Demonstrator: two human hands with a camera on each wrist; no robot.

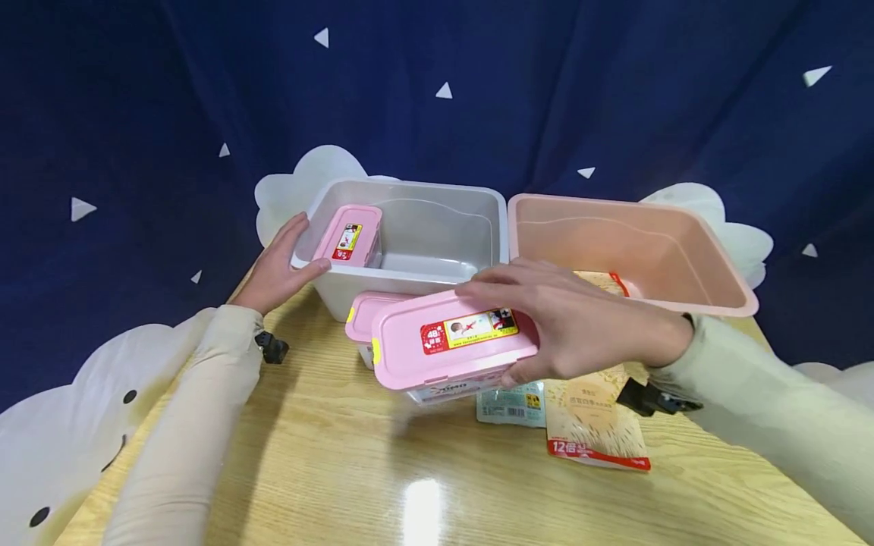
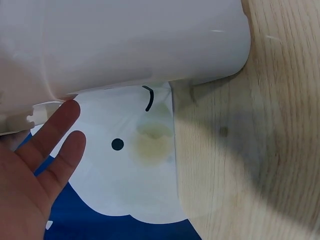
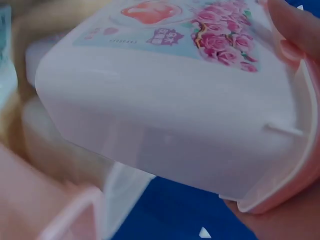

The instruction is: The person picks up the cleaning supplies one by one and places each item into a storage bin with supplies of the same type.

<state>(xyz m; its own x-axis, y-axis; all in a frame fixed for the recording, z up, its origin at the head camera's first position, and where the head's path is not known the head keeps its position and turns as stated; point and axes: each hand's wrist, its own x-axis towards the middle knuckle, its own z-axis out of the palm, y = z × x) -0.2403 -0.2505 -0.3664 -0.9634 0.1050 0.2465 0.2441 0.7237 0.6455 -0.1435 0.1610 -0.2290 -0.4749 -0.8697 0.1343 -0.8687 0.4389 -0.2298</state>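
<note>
My right hand [image 1: 567, 315] grips a white plastic box with a pink lid [image 1: 410, 334] across its right end, thumb in front. The box is held tilted in front of the grey bin [image 1: 410, 277]; its label [image 3: 225, 30] shows pink roses. Partly hidden behind it is a second pink-lidded box [image 1: 365, 311]. Another pink-lidded box [image 1: 334, 246] stands inside the grey bin at the left end. On that bin's left front corner rests my left hand [image 1: 276, 269], thumb along the front rim. In the left wrist view two fingers [image 2: 67, 152] stretch out straight beside the bin's wall.
A pink bin [image 1: 717, 262] stands right of the grey one, with a beige packet [image 1: 601, 282] inside. A green packet [image 1: 512, 409] and a beige-and-red packet [image 1: 590, 425] lie on the wooden table [image 1: 307, 455]. A dark blue curtain [image 1: 382, 91] hangs behind.
</note>
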